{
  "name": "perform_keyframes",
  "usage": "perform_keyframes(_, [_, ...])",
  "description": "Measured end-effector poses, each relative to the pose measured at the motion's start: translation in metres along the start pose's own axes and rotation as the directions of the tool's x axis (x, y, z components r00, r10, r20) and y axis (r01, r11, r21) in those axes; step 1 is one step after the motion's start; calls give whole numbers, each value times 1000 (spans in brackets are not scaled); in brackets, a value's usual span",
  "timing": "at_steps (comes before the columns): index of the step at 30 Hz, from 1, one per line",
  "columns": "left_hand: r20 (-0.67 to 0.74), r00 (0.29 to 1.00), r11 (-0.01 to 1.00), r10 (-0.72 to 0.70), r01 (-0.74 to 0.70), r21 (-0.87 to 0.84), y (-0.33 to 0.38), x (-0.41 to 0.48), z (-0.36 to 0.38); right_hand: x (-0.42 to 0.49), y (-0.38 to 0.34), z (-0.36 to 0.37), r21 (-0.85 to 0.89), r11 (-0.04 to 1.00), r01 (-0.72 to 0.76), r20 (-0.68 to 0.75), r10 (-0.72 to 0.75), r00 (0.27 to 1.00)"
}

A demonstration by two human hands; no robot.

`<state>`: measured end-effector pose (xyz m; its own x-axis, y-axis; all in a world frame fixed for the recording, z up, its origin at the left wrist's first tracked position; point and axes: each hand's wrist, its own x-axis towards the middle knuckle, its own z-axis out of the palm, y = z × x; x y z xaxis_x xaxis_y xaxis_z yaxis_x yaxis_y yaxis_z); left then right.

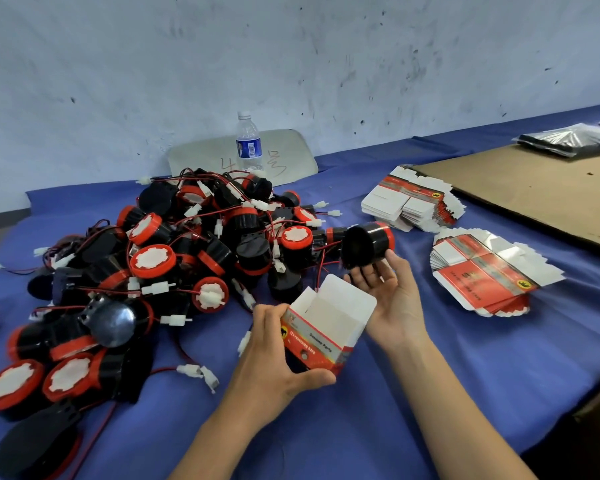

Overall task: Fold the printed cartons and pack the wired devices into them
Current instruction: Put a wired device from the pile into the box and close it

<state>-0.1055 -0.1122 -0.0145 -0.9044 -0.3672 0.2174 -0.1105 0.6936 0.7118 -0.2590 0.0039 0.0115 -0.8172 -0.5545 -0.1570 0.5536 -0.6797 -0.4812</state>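
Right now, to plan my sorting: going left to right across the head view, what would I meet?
Pile of wired devices → open carton → nearer stack of flat cartons → black bags.

Scuffed pale wall (326, 64), blue-covered table (499, 358), brown cardboard sheet (534, 192)

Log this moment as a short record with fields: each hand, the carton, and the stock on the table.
left hand: grips the folded carton, whose top is open
right hand: palm up, fingertips hold one wired device near the carton's open top
device pile: heaped left of the hands on the blue cloth
flat cartons: near stack and far stack, both to the right
background: water bottle by the wall, cardboard sheet far right
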Motion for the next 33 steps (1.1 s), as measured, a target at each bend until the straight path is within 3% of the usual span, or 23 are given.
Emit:
perform_keyframes(4, [32, 996, 961, -80, 86, -263, -4, 1, -3, -1, 4, 1, -80, 994, -72, 54, 76, 996])
perform_keyframes(10, [80, 994, 917, -71, 97, -386, -2, -3, 0, -2, 7, 2, -110, 982, -153, 94, 164, 982])
perform_keyframes(16, [-62, 997, 882, -38, 4, -472, 0, -3, -1, -4, 7, 3, -57, 981, -187, 196, 195, 961])
perform_keyframes(21, [-275, 961, 876, -9, -125, -466, -2, 0, -5, -6, -2, 0, 171, 977, -125, 151, 100, 984])
perform_keyframes(25, [-533, 846, 930, -36, -167, -327, -13, 8, -10, -10, -7, -3, 175, 982, -74, 175, 43, 984])
perform_keyframes(28, [-496, 867, 926, -42, -152, -345, -19, 11, -7, -12, -8, -3, 159, 983, -91, 264, 46, 963])
perform_keyframes(33, [-396, 918, 949, -19, -108, -297, -15, 9, 4, -23, -8, 5, 112, 961, -252, 484, 169, 859])
